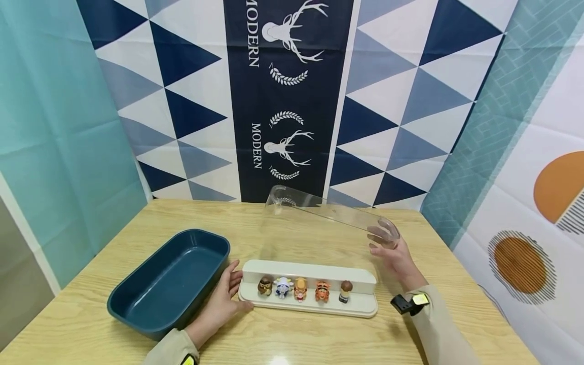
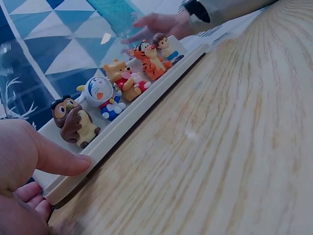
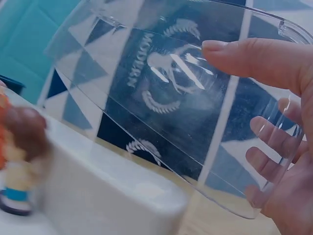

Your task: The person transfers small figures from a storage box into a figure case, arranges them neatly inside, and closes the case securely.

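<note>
A cream two-step display stand (image 1: 310, 268) lies on the table with several small figurines in a row: an owl (image 2: 73, 120), a white-and-blue figure (image 2: 101, 95), a yellow bear (image 2: 122, 81), an orange tiger (image 2: 149, 61) and a brown-haired boy (image 1: 345, 291). Its left end is gripped by my left hand (image 1: 221, 299), thumb on the front lip and fingers at the end and underside. Above and behind the stand, a clear plastic cover (image 1: 333, 212) is held tilted by my right hand (image 1: 397, 258), fingers and thumb around its right end. The cover's left end stands higher.
A dark teal rectangular bin (image 1: 159, 289) stands close to my left hand and forearm. The wood-grain table (image 1: 301, 339) ends at a patterned cloth backdrop (image 1: 292, 101), with more cloth at both sides.
</note>
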`<action>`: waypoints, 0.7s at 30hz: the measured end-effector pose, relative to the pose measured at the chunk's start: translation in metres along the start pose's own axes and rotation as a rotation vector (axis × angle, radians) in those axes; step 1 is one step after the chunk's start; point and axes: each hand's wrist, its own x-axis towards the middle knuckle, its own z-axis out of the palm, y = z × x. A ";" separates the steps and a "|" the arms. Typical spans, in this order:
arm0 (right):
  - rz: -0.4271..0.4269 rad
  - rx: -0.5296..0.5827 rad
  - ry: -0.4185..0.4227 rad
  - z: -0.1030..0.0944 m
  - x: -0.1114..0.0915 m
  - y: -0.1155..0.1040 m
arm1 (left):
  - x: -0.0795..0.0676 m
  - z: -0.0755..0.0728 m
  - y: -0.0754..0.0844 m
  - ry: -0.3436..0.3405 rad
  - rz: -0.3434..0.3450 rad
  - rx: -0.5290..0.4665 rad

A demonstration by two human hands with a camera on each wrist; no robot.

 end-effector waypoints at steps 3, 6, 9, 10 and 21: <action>-0.018 0.022 -0.084 0.006 -0.008 -0.008 | -0.001 0.002 0.000 0.004 0.003 0.007; -0.030 0.030 -0.158 0.015 -0.016 -0.014 | -0.001 0.001 0.000 0.006 0.001 0.019; -0.036 0.015 -0.179 0.025 -0.022 -0.017 | -0.001 0.000 0.001 0.006 0.011 0.029; -0.038 0.001 -0.171 0.029 -0.024 -0.018 | 0.000 0.000 0.001 0.007 0.012 0.028; 0.010 -0.077 -0.112 0.047 -0.036 -0.019 | 0.001 0.001 0.002 0.013 -0.024 0.047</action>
